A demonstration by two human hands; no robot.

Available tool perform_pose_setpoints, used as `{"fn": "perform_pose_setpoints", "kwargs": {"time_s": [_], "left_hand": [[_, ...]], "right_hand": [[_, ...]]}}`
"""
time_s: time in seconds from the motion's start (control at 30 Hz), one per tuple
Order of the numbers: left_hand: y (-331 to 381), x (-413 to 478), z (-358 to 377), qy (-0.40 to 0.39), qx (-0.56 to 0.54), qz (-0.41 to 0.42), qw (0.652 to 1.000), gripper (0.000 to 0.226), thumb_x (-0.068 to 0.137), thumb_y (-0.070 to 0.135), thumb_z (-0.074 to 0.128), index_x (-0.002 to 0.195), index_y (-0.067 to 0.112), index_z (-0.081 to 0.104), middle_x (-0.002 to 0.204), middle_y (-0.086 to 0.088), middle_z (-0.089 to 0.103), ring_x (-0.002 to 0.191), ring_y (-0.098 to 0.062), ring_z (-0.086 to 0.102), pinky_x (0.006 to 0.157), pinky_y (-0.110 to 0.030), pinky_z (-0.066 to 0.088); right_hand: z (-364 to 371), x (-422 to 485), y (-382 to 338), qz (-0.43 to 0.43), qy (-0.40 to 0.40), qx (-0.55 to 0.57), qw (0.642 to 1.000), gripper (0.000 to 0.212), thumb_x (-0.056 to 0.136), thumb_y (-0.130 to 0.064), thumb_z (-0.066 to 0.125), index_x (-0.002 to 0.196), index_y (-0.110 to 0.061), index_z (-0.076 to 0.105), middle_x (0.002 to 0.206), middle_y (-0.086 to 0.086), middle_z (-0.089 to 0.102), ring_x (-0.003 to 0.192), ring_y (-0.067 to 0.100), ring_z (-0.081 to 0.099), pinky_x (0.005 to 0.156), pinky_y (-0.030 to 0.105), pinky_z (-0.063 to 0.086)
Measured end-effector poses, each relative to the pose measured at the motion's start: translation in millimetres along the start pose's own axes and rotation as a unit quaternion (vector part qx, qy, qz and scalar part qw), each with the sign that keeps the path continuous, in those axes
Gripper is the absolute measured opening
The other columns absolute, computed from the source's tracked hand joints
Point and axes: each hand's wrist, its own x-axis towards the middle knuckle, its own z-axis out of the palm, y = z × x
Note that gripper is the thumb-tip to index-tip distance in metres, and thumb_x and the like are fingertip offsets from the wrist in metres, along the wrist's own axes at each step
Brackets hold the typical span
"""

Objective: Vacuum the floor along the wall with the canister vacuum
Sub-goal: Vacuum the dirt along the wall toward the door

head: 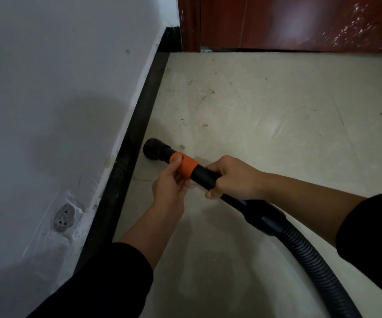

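A black vacuum wand with an orange collar [186, 167] points at the floor beside the black baseboard [137, 134]. Its round black nozzle [154, 150] sits close to the baseboard, low over the beige tiles. My left hand [170, 183] holds the orange collar, thumb on top and fingers curled under it. My right hand [230, 176] grips the black tube just behind the collar. A ribbed black hose [318, 267] runs from the wand to the lower right edge. The canister itself is out of view.
A white wall [59, 99] with a grey patch [64, 218] fills the left. A dark red door [300, 21] closes the far end. Crumbs and dirt specks [203, 97] lie scattered on the tile floor [277, 111] ahead of the nozzle.
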Motion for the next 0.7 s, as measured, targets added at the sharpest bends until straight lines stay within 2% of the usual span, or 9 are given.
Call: {"fn": "perform_pose_setpoints", "kwargs": {"time_s": [0.3, 0.43, 0.53, 0.6, 0.7], "left_hand": [[3, -3, -9, 0.01, -0.007, 0.003, 1.0, 0.047, 0.088, 0.031, 0.066, 0.128, 0.007, 0.058, 0.113, -0.008, 0.066, 0.091, -0.014, 0.063, 0.073, -0.023, 0.05], [0, -10, -17, 0.013, -0.003, 0.0, 1.0, 0.047, 0.087, 0.033, 0.068, 0.125, 0.007, 0.061, 0.103, -0.006, 0.066, 0.082, -0.012, 0.063, 0.068, -0.022, 0.049], [-2, -16, -20, 0.012, -0.002, -0.004, 1.0, 0.045, 0.087, 0.032, 0.068, 0.124, 0.007, 0.062, 0.102, -0.007, 0.066, 0.078, -0.011, 0.061, 0.066, -0.021, 0.048], [-4, -20, -22, 0.013, 0.001, -0.008, 1.0, 0.046, 0.086, 0.032, 0.068, 0.124, 0.008, 0.062, 0.102, -0.006, 0.066, 0.078, -0.011, 0.061, 0.066, -0.021, 0.048], [-7, -26, -25, 0.023, -0.004, -0.017, 1.0, 0.045, 0.086, 0.032, 0.068, 0.123, 0.008, 0.063, 0.097, -0.004, 0.067, 0.078, -0.011, 0.062, 0.067, -0.021, 0.049]], "right_hand": [[3, 5, -4, -0.011, -0.011, 0.0, 1.0, 0.025, 0.078, -0.012, 0.076, 0.07, -0.028, 0.058, 0.065, -0.008, 0.056, 0.061, 0.007, 0.054, 0.058, 0.021, 0.038], [6, 2, -1, -0.013, -0.029, 0.009, 0.999, 0.013, 0.076, -0.01, 0.076, 0.081, -0.017, 0.066, 0.067, -0.004, 0.058, 0.064, 0.011, 0.056, 0.063, 0.023, 0.042], [9, 0, 1, -0.012, -0.036, 0.008, 0.999, 0.018, 0.075, -0.01, 0.077, 0.092, -0.007, 0.071, 0.075, 0.004, 0.063, 0.069, 0.016, 0.059, 0.069, 0.03, 0.047], [9, -2, 2, -0.013, -0.045, 0.004, 0.999, 0.022, 0.075, -0.011, 0.077, 0.096, -0.006, 0.071, 0.08, 0.007, 0.066, 0.072, 0.017, 0.06, 0.071, 0.032, 0.049], [10, -7, 3, -0.015, -0.055, -0.001, 0.998, 0.021, 0.075, -0.011, 0.077, 0.094, -0.008, 0.072, 0.077, 0.003, 0.064, 0.071, 0.016, 0.06, 0.07, 0.03, 0.048]]}}
